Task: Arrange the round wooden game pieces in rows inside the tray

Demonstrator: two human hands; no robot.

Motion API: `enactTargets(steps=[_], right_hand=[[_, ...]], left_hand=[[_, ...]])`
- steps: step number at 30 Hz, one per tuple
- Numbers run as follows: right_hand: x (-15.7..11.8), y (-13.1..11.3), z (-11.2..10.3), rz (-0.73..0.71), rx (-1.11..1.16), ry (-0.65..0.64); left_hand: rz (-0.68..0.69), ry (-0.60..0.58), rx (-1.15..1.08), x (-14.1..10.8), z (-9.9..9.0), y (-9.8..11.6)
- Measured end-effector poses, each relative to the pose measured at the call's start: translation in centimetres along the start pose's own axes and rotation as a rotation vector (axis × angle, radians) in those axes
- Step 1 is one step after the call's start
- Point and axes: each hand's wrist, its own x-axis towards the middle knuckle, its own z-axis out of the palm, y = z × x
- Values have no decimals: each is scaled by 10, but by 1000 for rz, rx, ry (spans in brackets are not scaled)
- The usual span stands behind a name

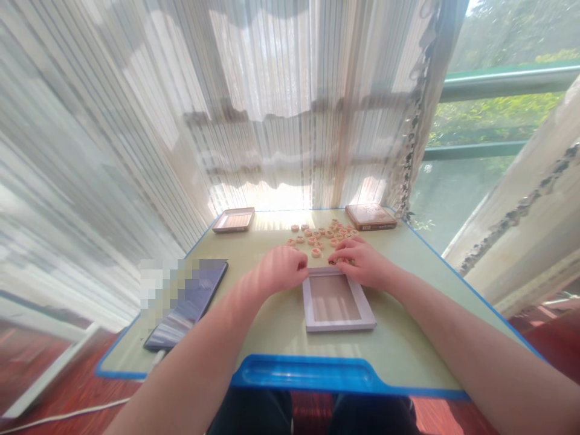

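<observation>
A shallow white box (308, 302) with a brown inside lies near the middle of the pale green table. Beside its back left corner is my left hand (285, 267), its fingers curled closed; anything within them is too small or hidden to name. My right hand (360, 261) is at the box's back right corner, its fingers bent around a small round piece (333, 262). Behind the hands, several round wooden pieces (316, 252) with red or dark markings lie scattered.
A shallow open box (234, 220) sits at the back left, and a brown box (370, 216) at the back right. A dark tablet (194, 302) with a white cable lies on the left. The blue tray edge (308, 373) runs along the table's front.
</observation>
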Motion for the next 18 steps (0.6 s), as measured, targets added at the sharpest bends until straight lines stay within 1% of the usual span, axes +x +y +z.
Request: enactTargets(steps=[2, 5, 7, 9, 11, 13, 14, 16, 18], right_hand=[[0, 2, 1, 15, -3, 16], [2, 8, 4, 114, -48, 97], [4, 13, 5, 197, -96, 153], [5, 20, 5, 275, -137, 191], [6, 25, 4, 330, -153, 197], [7, 29, 3, 373, -140, 162], [7, 29, 3, 391, -127, 130], [6, 28, 4, 430, -107, 67], [6, 25, 3, 443, -90, 30]], left_hand=[[27, 12, -3, 0, 1, 3], [45, 51, -31, 2, 4, 6], [43, 135, -38, 7, 9, 3], [36, 246, -31, 13, 15, -5], [-22, 311, -24, 18, 22, -18], [-114, 265, -32, 23, 27, -30], [-156, 214, -60, 25, 30, -36], [-198, 137, -126, 27, 33, -42], [-214, 112, -175, 28, 35, -44]])
